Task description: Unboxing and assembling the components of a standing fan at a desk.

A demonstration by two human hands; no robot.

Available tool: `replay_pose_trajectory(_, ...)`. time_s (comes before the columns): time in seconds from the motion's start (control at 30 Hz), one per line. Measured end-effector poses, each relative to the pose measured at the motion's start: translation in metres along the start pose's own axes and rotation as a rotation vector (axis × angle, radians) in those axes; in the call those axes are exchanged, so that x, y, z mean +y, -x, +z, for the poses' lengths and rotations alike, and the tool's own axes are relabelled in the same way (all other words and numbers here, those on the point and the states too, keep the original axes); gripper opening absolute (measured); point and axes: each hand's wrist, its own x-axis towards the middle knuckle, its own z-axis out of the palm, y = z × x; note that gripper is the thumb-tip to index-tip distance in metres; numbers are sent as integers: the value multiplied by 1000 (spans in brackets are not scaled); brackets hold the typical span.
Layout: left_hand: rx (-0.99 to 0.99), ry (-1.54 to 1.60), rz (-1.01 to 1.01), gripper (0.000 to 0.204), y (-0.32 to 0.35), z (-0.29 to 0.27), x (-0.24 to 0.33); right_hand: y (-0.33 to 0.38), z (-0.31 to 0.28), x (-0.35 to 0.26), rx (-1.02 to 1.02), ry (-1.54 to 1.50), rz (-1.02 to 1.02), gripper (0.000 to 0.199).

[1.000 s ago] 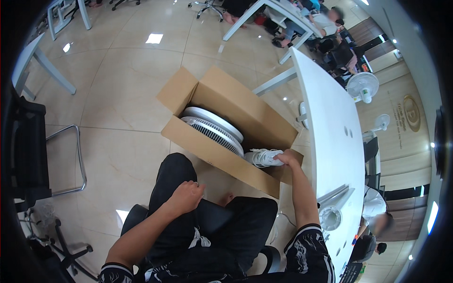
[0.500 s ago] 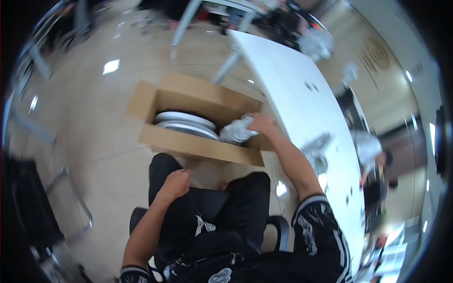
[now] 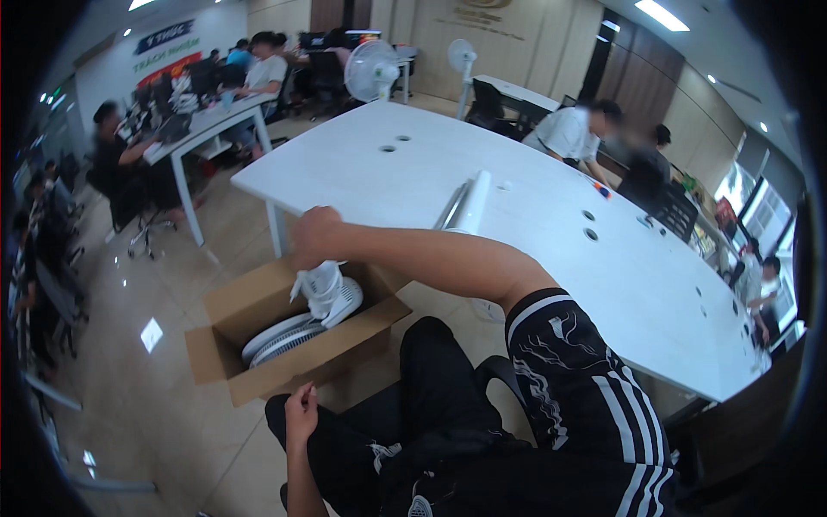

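Observation:
I sit on a chair over an open cardboard box (image 3: 226, 310) on the floor. My right hand (image 3: 315, 231) reaches left across my body and grips a white plastic fan part (image 3: 327, 291), which hangs just above the box's opening. Round white fan grilles (image 3: 277, 339) lie stacked inside the box. My left hand (image 3: 300, 414) rests on my left thigh with nothing in it, close to the box's near wall. Both legs are in black trousers.
A large white table (image 3: 534, 215) stands to my right, with a white fan pole (image 3: 468, 203) lying at its near edge. Standing fans (image 3: 372, 71) are at its far end. People sit at desks at the back left and at the table's far side. The floor is tiled.
My right hand has lifted the white fan part up out of the box. My head has tilted up, so the room and table now show. The left hand stays on my thigh.

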Motion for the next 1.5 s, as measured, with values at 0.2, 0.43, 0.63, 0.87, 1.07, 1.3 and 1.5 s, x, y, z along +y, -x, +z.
replay_pose_trajectory(0.2, -282, 1170, -239, 59, -38, 18, 99, 130, -59, -6, 198, -124, -174, 33)
replay_pose_trajectory(0.43, -292, 1579, -39, 59, 19, 64, 167, 304, -4, -6, 576, -158, -428, 20)
replay_pose_trajectory(0.63, -134, 1446, -181, 47, 63, 128, 157, 375, 54, 34, 390, -5, -344, 55)
replay_pose_trajectory(0.87, 109, 1335, -302, 32, 88, 147, 153, 439, 115, 53, 451, -211, -215, 77)
replay_pose_trajectory(1.07, 158, 1217, -237, 46, 90, 120, 171, 455, 169, 23, 591, -413, -70, 76)
replay_pose_trajectory(1.3, 77, 1080, 54, 45, 63, 85, 176, 448, 172, -12, 457, -604, -15, 76)
replay_pose_trajectory(1.5, -81, 890, 190, 38, 29, 63, 192, 429, 176, -37, 461, -644, 50, 90)
